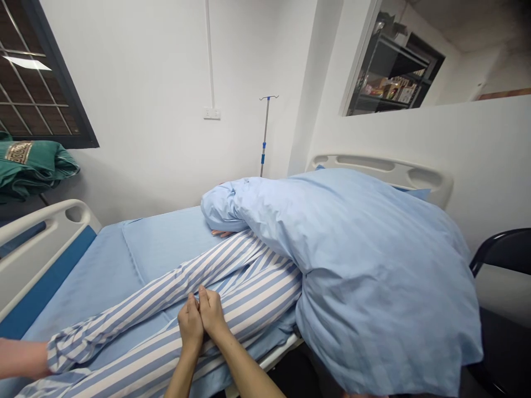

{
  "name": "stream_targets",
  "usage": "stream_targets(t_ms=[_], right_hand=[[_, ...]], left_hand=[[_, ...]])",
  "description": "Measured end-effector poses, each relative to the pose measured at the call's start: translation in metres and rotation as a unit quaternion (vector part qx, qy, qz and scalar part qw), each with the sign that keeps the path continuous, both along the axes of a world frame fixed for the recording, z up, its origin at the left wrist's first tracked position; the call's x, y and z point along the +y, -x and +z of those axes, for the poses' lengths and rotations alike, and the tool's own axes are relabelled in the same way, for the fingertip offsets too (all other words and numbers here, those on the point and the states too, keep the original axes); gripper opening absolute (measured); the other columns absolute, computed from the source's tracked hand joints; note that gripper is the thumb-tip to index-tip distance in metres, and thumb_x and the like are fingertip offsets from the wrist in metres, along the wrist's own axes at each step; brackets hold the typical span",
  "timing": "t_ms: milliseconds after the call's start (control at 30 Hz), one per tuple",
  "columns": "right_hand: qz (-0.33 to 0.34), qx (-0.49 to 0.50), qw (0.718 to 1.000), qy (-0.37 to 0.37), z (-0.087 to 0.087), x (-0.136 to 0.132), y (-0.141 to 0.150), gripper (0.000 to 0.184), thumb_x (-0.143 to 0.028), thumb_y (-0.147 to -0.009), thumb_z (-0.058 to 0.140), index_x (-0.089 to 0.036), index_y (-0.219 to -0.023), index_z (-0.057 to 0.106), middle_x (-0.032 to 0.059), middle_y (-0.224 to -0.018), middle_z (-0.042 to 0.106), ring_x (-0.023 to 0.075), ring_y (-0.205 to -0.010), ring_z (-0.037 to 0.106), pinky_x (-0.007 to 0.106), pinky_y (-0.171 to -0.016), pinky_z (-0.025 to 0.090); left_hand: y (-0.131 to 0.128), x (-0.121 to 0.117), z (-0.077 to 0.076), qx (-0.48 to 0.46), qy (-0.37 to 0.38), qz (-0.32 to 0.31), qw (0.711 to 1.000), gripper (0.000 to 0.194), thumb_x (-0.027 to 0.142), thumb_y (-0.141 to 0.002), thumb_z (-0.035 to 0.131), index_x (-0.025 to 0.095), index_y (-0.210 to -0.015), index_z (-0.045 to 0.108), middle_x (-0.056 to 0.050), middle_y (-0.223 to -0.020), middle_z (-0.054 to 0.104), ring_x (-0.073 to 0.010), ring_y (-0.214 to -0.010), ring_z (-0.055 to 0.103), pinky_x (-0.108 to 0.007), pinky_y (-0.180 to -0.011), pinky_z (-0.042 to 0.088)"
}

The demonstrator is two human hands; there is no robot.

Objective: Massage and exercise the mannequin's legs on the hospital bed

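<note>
My left hand and my right hand are side by side, touching, over the near leg of a lying figure. Each is curled into a loose fist with the thumb on top. No object shows in either; their undersides are hidden. Blue-and-white striped trousers cover the figure's legs, and a bare ankle shows at lower left. A light blue quilt hides the upper body and hangs over the near bed edge. Fingertips peek out from under the quilt's far corner.
The bed has a blue sheet, a footboard at left and a headboard at right. An IV pole stands by the wall. A dark chair is at right. Green cloth lies beneath the barred window.
</note>
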State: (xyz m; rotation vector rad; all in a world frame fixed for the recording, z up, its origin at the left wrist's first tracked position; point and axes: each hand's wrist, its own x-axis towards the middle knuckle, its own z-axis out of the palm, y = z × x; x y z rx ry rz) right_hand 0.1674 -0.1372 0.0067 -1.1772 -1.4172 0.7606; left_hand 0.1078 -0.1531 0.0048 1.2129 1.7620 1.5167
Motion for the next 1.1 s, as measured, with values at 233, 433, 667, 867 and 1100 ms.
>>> stream_targets(t_ms=[233,433,667,867,1100], right_hand=[[0.015,-0.125,0.992,-0.008,0.019,0.001,-0.008,0.047,-0.038,-0.090,0.025,-0.017,-0.053,0.045,0.0002,-0.050,0.048,0.0091,-0.048,0.040,0.023,-0.048,0.023],[0.064,-0.157,0.985,-0.035,0.027,-0.007,-0.028,0.050,-0.038,-0.091,0.022,-0.016,-0.058,0.051,0.0004,-0.053,0.051,0.0085,-0.051,0.043,0.021,-0.051,0.026],[0.034,-0.059,0.998,-0.007,0.009,-0.007,-0.037,0.050,-0.041,-0.090,0.022,-0.016,-0.055,0.048,-0.0007,-0.051,0.046,0.0088,-0.051,0.041,0.020,-0.051,0.029],[-0.007,0.047,0.999,-0.005,0.009,-0.002,-0.039,0.050,-0.041,-0.090,0.021,-0.017,-0.053,0.044,-0.0006,-0.052,0.046,0.0096,-0.052,0.043,0.021,-0.052,0.032],[-0.038,0.034,0.999,-0.003,0.005,-0.003,-0.037,0.042,-0.037,-0.088,0.031,-0.017,-0.052,0.043,-0.0022,-0.049,0.043,0.0095,-0.049,0.041,0.021,-0.049,0.029]], left_hand=[[0.003,0.005,-0.003,-0.039,0.014,-0.079,0.996,0.048,0.054,-0.079,0.032,0.017,-0.058,0.055,-0.005,-0.059,0.060,-0.0178,-0.059,0.053,-0.027,-0.058,0.041],[-0.002,0.002,-0.007,-0.015,0.015,-0.126,0.992,0.052,0.054,-0.081,0.029,0.017,-0.055,0.054,-0.005,-0.055,0.058,-0.0165,-0.055,0.051,-0.027,-0.054,0.039],[-0.009,0.006,0.007,-0.058,0.013,-0.199,0.978,0.049,0.057,-0.077,0.036,0.019,-0.046,0.040,0.002,-0.044,0.041,-0.0104,-0.045,0.036,-0.024,-0.045,0.032],[-0.038,0.012,0.035,-0.176,-0.040,-0.165,0.970,0.046,0.048,-0.079,0.039,0.020,-0.045,0.025,0.006,-0.043,0.024,-0.0067,-0.042,0.025,-0.021,-0.042,0.027],[-0.045,0.013,0.012,-0.141,0.007,-0.020,0.990,0.040,0.043,-0.078,0.038,0.020,-0.046,0.028,0.006,-0.042,0.029,-0.0081,-0.042,0.030,-0.022,-0.044,0.030]])
